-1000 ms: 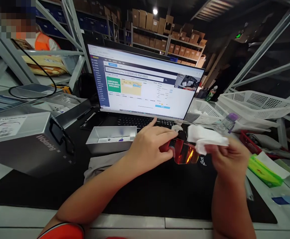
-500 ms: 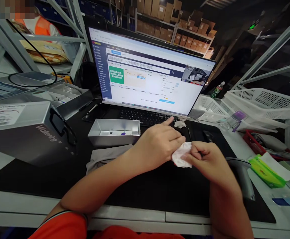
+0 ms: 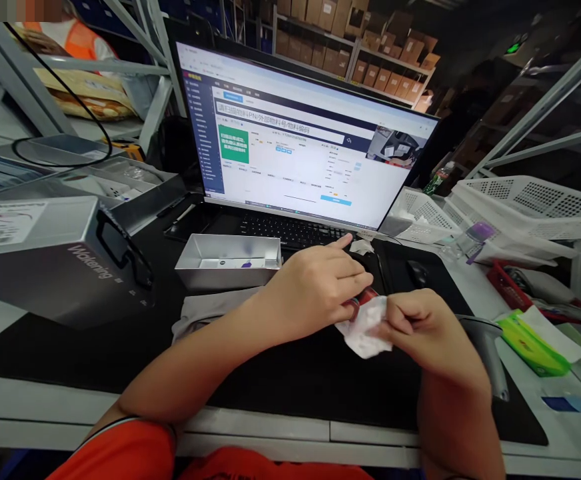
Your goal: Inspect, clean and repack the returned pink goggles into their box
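My left hand (image 3: pixel 318 283) is closed round a small reddish object with a dark rim (image 3: pixel 369 294); its body is mostly hidden by my fingers, and I cannot tell its kind. My right hand (image 3: pixel 418 323) pinches a crumpled white tissue (image 3: pixel 368 333) that touches the reddish object from below and in front. Both hands are above the black desk mat (image 3: pixel 290 387). Behind my left wrist stands an open silver box (image 3: pixel 228 273) with a small printed card inside. A folded grey cloth (image 3: pixel 195 313) lies in front of that box, partly under my left forearm.
A large silver box marked "Wakening" (image 3: pixel 70 280) stands at left. Behind are a keyboard (image 3: pixel 290 232) and a monitor (image 3: pixel 290 153). To the right lie a handheld scanner (image 3: pixel 488 353), a mouse (image 3: pixel 416 273), a green tissue pack (image 3: pixel 535 343) and white baskets (image 3: pixel 530 200).
The tissue has shifted slightly down in my right hand, and more of the reddish object now shows above it. My left hand has stayed nearly in place.
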`<action>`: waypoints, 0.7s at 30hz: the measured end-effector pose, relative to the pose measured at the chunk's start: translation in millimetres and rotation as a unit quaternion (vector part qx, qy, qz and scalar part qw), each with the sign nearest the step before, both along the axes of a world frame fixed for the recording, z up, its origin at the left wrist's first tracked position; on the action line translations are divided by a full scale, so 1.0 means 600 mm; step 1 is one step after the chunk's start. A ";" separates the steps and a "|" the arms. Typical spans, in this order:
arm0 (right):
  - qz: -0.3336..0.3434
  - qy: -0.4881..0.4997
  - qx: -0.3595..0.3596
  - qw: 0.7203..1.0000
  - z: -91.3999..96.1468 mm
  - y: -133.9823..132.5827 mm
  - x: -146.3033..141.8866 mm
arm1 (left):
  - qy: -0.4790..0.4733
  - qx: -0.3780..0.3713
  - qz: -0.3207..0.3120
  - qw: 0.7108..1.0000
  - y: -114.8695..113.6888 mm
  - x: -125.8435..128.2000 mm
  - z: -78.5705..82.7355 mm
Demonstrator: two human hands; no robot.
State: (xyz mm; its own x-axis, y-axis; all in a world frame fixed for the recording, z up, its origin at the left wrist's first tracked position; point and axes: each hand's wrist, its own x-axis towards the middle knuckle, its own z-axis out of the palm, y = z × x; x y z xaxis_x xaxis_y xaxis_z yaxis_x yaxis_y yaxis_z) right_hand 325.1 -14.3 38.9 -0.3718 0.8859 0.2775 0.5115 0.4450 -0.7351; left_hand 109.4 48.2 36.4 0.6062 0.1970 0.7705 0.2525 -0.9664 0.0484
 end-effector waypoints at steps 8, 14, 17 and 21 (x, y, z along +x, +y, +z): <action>-0.023 0.047 0.002 0.999 -0.007 0.001 -0.005 | -0.028 0.034 0.084 0.996 -0.016 0.000 0.009; -0.101 0.192 0.027 0.976 -0.018 0.018 0.020 | -0.089 -0.033 0.249 0.964 -0.048 -0.001 0.006; -0.114 0.200 0.057 0.972 -0.017 0.017 0.005 | -0.040 -0.060 0.237 0.969 -0.057 0.014 -0.008; -0.152 0.168 0.128 0.966 -0.018 0.006 -0.028 | -0.021 -0.015 0.243 0.970 -0.065 0.042 -0.030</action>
